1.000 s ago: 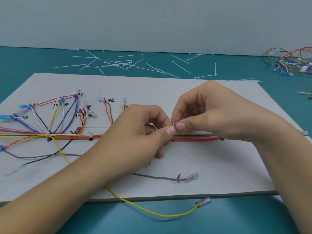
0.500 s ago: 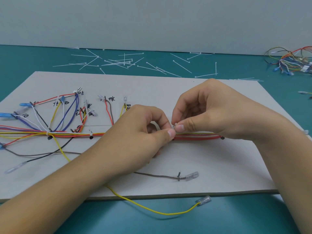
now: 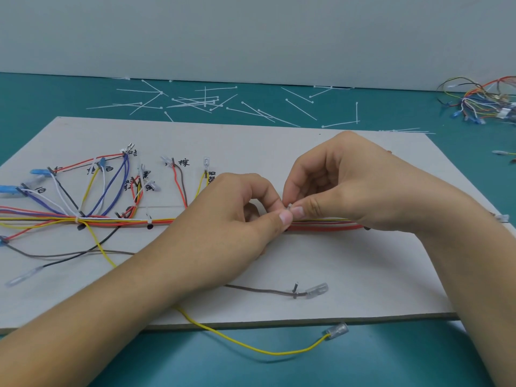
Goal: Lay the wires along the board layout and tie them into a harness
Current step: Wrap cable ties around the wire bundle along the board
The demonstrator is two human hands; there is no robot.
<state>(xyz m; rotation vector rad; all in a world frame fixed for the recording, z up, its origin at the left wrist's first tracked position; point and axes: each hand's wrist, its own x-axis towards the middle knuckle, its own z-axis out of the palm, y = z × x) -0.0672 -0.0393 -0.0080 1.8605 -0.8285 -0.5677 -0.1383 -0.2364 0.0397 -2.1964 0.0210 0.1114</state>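
Note:
A grey layout board (image 3: 321, 263) lies on the teal table, with handwritten labels and small pegs. A bundle of coloured wires (image 3: 324, 225) runs left to right across its middle, fanning out into branches at the left. My left hand (image 3: 237, 219) and my right hand (image 3: 343, 185) meet over the bundle near the board's centre. Both pinch a small white cable tie (image 3: 289, 207) wrapped at the bundle, thumb and forefinger tips touching. A brown wire (image 3: 265, 291) and a yellow wire (image 3: 251, 348) with clear terminals trail loose toward the front.
Several loose white cable ties (image 3: 195, 103) lie scattered on the table behind the board. A tangle of spare coloured wires (image 3: 480, 101) sits at the far right. Two earlier ties (image 3: 149, 218) hold the bundle at the left. A grey wall stands behind.
Both hands stay at the same spot on the bundle, with only small finger shifts at the tie. The wires have not moved.

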